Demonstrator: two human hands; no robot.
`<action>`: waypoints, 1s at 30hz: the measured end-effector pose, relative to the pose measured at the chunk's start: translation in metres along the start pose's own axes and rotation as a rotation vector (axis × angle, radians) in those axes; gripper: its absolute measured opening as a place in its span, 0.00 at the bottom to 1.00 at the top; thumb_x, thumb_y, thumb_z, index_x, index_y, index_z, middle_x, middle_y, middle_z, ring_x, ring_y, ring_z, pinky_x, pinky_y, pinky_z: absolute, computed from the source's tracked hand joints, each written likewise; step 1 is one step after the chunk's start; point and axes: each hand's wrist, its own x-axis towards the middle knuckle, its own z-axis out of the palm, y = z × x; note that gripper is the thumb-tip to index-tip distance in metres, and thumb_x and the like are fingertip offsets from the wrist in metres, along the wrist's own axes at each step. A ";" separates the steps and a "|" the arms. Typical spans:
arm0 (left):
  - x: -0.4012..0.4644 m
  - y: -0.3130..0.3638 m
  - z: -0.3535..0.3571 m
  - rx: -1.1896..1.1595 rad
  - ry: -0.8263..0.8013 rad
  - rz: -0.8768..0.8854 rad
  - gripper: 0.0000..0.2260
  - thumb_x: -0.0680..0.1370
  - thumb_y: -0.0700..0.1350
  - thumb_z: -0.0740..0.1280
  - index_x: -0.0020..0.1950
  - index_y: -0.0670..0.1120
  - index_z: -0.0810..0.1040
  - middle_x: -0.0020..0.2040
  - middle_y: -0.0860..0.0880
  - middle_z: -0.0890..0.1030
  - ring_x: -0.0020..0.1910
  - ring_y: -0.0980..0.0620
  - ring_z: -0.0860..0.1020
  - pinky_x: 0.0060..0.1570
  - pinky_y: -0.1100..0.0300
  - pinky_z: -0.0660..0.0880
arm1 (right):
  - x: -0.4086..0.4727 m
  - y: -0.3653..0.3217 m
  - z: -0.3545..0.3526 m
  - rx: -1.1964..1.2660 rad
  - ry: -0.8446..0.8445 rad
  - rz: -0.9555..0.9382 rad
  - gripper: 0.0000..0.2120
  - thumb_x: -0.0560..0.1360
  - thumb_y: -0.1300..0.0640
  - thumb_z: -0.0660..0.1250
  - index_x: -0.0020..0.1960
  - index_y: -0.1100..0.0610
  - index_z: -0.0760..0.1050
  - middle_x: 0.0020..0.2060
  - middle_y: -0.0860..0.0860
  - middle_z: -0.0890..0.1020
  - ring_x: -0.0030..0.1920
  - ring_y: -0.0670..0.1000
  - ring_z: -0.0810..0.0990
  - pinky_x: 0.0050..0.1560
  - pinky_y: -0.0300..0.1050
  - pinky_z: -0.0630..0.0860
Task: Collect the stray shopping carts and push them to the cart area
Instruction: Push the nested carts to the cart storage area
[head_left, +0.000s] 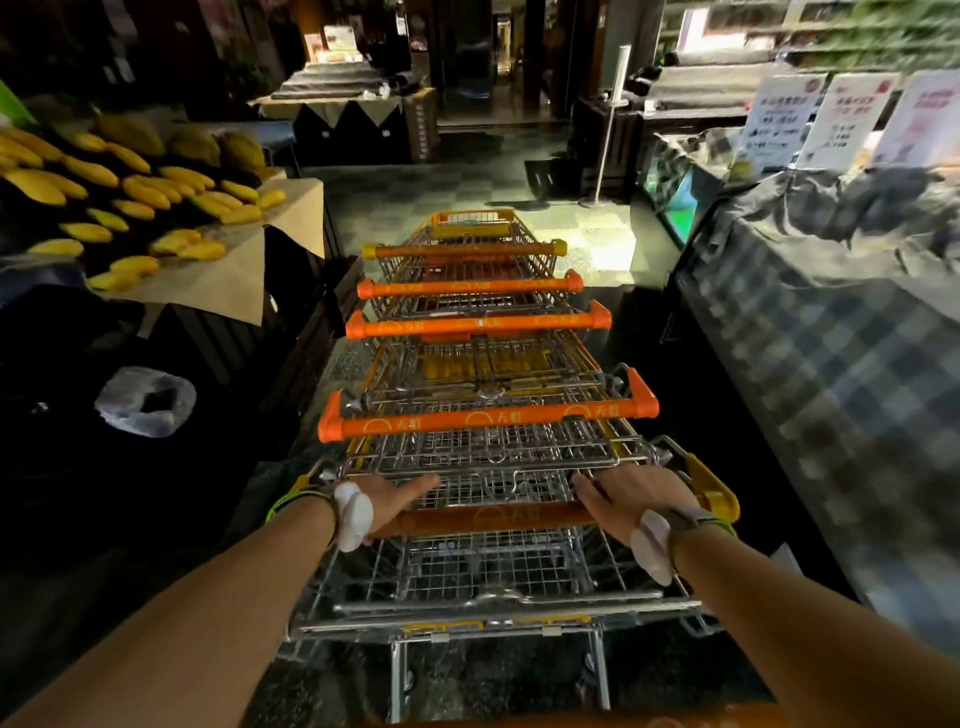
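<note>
A row of several nested wire shopping carts (483, 364) with orange handles stretches away from me down the aisle. The nearest cart's handle (488, 519) is a duller orange with yellow end caps. My left hand (397, 501) presses on the left part of this handle, fingers stretched forward over the bar. My right hand (631, 496) presses on the right part in the same way. Both wrists wear bands. The front cart (470, 223) reaches a brighter patch of floor.
A table of yellow mangoes (130, 208) borders the aisle on the left, with a plastic bag (145, 400) below it. A counter under checkered cloth (831, 338) with signs (852, 119) lines the right. A white post (608, 150) and a dark display stand (348, 119) lie ahead.
</note>
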 end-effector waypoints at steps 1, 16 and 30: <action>0.002 -0.002 -0.005 0.055 -0.033 -0.017 0.31 0.85 0.41 0.54 0.80 0.63 0.41 0.34 0.46 0.68 0.30 0.50 0.71 0.38 0.57 0.72 | 0.003 -0.001 -0.003 -0.011 0.001 -0.021 0.29 0.82 0.34 0.43 0.43 0.50 0.75 0.34 0.48 0.79 0.33 0.47 0.78 0.37 0.42 0.77; 0.174 0.027 -0.067 0.357 -0.090 0.046 0.37 0.79 0.39 0.65 0.80 0.63 0.51 0.51 0.45 0.81 0.41 0.47 0.80 0.47 0.49 0.82 | 0.154 0.074 -0.023 0.042 -0.042 -0.019 0.30 0.82 0.34 0.46 0.41 0.52 0.76 0.36 0.50 0.80 0.38 0.49 0.80 0.46 0.46 0.80; 0.318 0.071 -0.139 0.581 -0.080 0.270 0.33 0.80 0.41 0.65 0.81 0.56 0.54 0.58 0.41 0.79 0.53 0.42 0.80 0.55 0.50 0.78 | 0.310 0.140 -0.036 0.035 -0.020 -0.063 0.30 0.82 0.34 0.44 0.42 0.51 0.76 0.35 0.49 0.80 0.37 0.48 0.80 0.46 0.46 0.81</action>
